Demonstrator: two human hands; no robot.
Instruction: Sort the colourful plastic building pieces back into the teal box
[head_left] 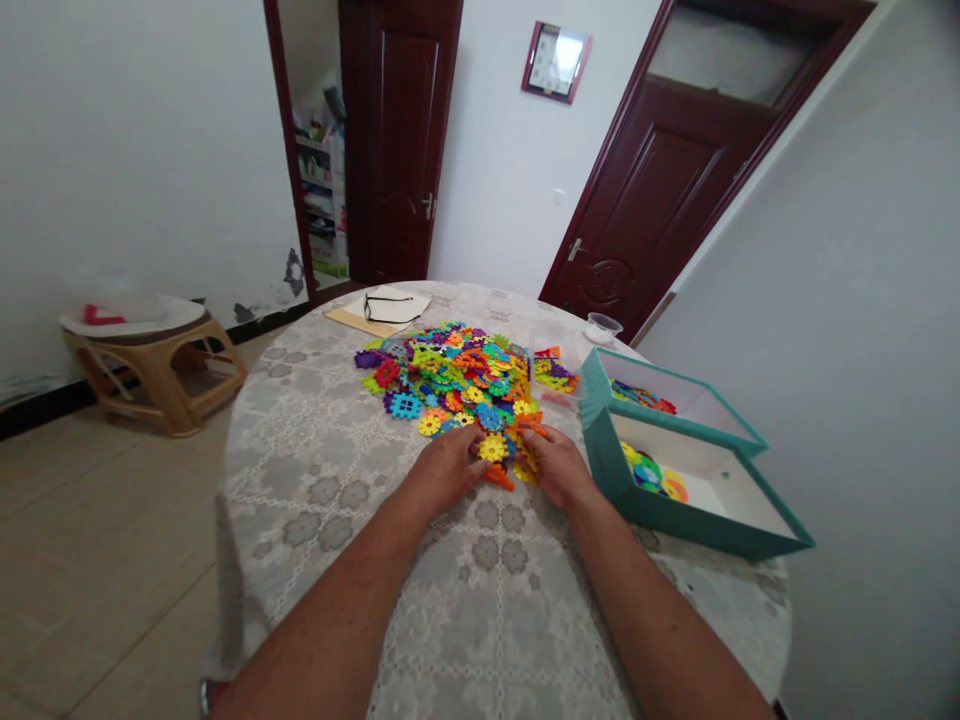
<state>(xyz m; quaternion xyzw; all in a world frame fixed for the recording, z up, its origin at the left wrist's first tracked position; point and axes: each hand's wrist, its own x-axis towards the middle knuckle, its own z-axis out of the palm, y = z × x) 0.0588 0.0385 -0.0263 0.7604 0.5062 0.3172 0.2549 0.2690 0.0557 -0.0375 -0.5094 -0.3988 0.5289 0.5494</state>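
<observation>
A large heap of colourful plastic gear pieces [457, 365] lies on the round table. At its near edge, my left hand [448, 468] is closed with finger and thumb at the left rim of a yellow gear piece [493, 447]. To the right, my right hand [557, 463] is closed on orange plastic pieces [529, 423], its fingers curled so that part of them is hidden. Another orange piece [499, 477] lies just below the yellow gear, between the hands. A blue square gear piece [406, 405] shows at the heap's left side.
Two teal boxes [697, 530] with some gear pieces stand at the right. Behind the heap are a clear plastic container [555, 372] with pieces and a small clear bowl [604, 325]. Glasses [390, 308] rest on paper at the back left. A stool [161, 365] stands beyond the table.
</observation>
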